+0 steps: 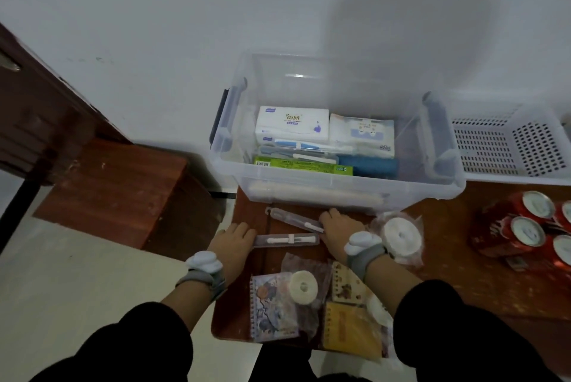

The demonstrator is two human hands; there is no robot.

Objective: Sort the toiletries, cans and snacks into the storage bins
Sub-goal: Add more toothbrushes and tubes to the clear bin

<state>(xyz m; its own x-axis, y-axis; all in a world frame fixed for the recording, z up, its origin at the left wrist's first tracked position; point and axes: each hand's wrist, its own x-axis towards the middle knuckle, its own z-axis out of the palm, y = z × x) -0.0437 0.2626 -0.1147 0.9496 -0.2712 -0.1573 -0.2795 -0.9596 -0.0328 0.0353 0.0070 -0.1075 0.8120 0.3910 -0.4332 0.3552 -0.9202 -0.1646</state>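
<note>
White wall backed a brown table [463, 273] carrying the clear, partly filled bin [349, 180]. Before it lay two toothbrush cases, long axes running left to right. The left hand [234, 236] met the near case [287, 239] at its left end and the right hand [338, 224] covered the far case [293, 219] at its right end. Whether either hand had clasped its case could not be told.

Dim, soft-focus wide-angle view, edges bowed, a broad shadow on the wall [401, 26].

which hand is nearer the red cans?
Right. The right hand is left of the red cans; the left hand is farther left, at the edge of the table.
</note>
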